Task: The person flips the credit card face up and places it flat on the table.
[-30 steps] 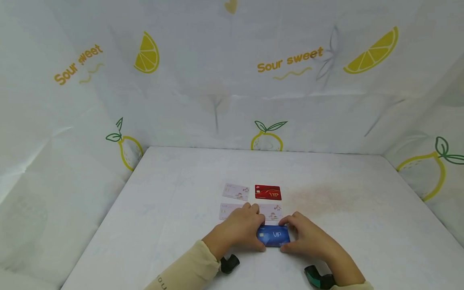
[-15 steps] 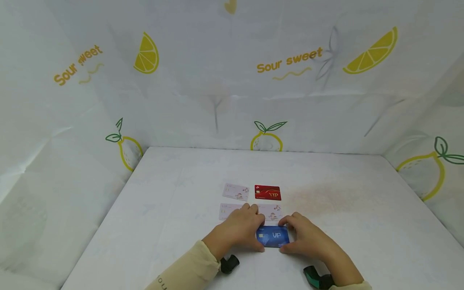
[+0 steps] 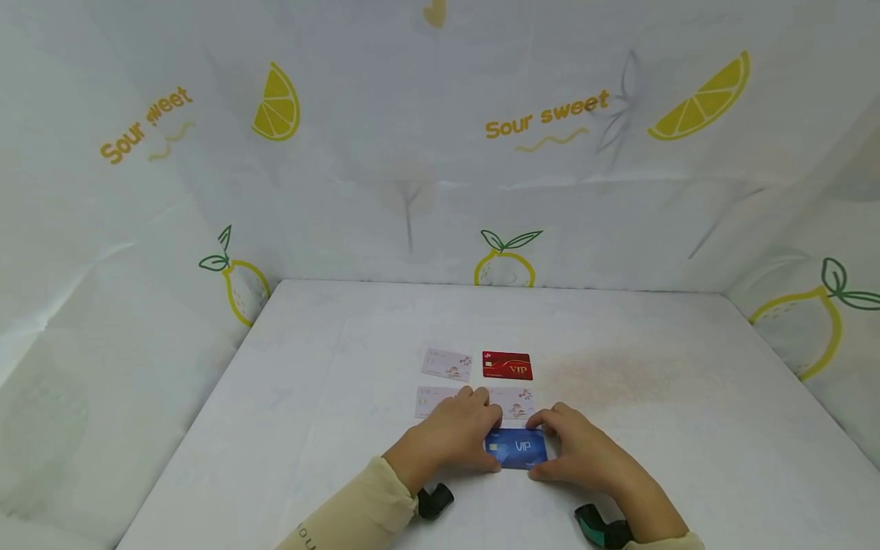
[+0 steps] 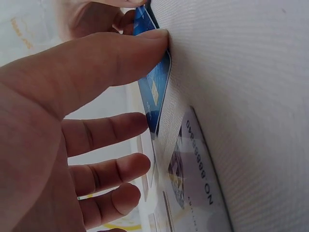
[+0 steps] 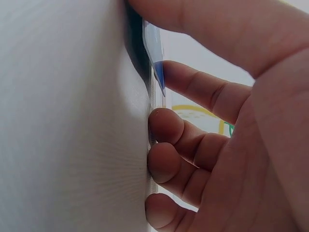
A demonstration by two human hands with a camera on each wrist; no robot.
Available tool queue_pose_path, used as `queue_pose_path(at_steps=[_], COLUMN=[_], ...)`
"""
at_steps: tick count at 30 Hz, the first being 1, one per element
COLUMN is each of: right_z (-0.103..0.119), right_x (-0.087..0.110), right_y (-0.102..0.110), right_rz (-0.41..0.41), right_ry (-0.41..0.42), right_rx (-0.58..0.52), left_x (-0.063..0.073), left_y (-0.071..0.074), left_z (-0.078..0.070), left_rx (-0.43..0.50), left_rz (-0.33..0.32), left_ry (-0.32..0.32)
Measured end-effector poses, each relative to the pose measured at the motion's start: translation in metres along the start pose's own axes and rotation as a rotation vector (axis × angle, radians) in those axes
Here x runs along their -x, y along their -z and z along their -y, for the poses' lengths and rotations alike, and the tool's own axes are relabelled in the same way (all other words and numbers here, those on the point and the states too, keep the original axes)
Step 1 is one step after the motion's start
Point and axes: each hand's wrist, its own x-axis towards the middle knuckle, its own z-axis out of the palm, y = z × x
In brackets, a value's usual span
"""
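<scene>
A blue VIP card (image 3: 516,448) lies between both hands near the front of the table. My left hand (image 3: 455,431) pinches its left end, thumb at the near corner and index finger at the far one. The right hand (image 3: 584,451) holds the right end the same way. In the left wrist view the thumb overlaps the blue card (image 4: 153,89), while the other fingers are spread beyond it. Only a blue corner of the card (image 5: 160,71) is plain in the right wrist view, with a dark band beside it.
Beyond the blue card lie a red VIP card (image 3: 507,365) and three pale VIP cards, one at back left (image 3: 447,363), one at right (image 3: 514,402) and one partly behind the left hand (image 3: 433,400). A white printed sheet (image 3: 378,153) hangs behind the table (image 3: 330,397).
</scene>
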Motion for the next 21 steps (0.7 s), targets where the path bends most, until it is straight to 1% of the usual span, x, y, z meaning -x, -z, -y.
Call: queue_pose_path(at_steps=[4,8,11,16,19,21], right_z=[0.0011,0.0014,0.0013,0.002,0.0023,0.0024], right_x=[-0.0008,-0.0009,-0.001,0.0003,0.0004,-0.0004], right_y=[-0.0008,-0.0021,-0.0033,-0.0047,-0.005,-0.005], right_rz=[0.004,0.011,0.008,0.005,0.013,0.014], right_ry=[-0.012,-0.006,0.0,-0.018,-0.026,-0.027], right_rx=[-0.016,-0.021,-0.015,-0.022,-0.025,-0.024], left_x=[0.0019,0.0035,0.0035,0.0027,0.0036,0.0044], left_y=[0.0029,0.003,0.0011,-0.004,-0.0045,-0.0023], left_z=[-0.0002,0.0002,0.0011,0.0028,0.0045,0.0066], left_rx=[0.019,0.033,0.035,0.04,0.06,0.082], left_rz=[0.014,0.03,0.03,0.028,0.033,0.03], left_ry=[0.01,0.021,0.024,0.02,0.02,0.028])
